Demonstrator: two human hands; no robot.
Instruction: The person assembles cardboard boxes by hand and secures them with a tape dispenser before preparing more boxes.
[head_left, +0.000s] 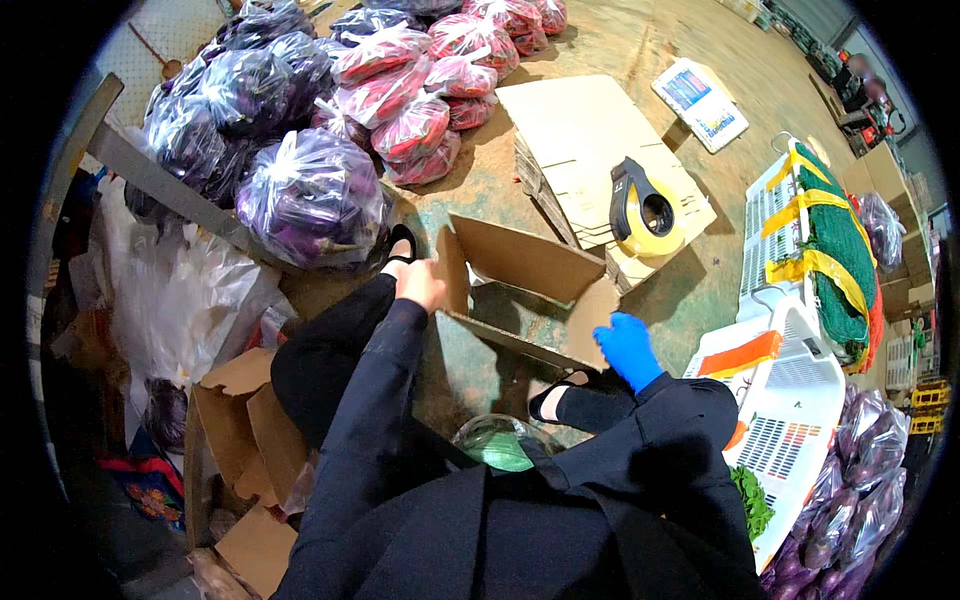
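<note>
A cardboard box (525, 259) stands opened out in front of me between my feet. Its four walls are spread, and the floor shows through it. My left hand (420, 285), bare, grips the wall at its left end. At the opposite end, my right hand (628, 350) in a blue glove has its fingers curled at the edge of the right wall. Just beyond the box, a tape dispenser (631, 196) with a black handle and a roll of yellow tape (646, 238) rests on a stack of flattened cardboard (577, 142).
Bags of eggplants (315, 199) and bags of red peppers (412, 127) are piled at the upper left. White plastic crates (806, 390) stand at my right. Clear plastic bags (180, 277) and torn cardboard (247, 427) lie left. People (862, 90) are far off.
</note>
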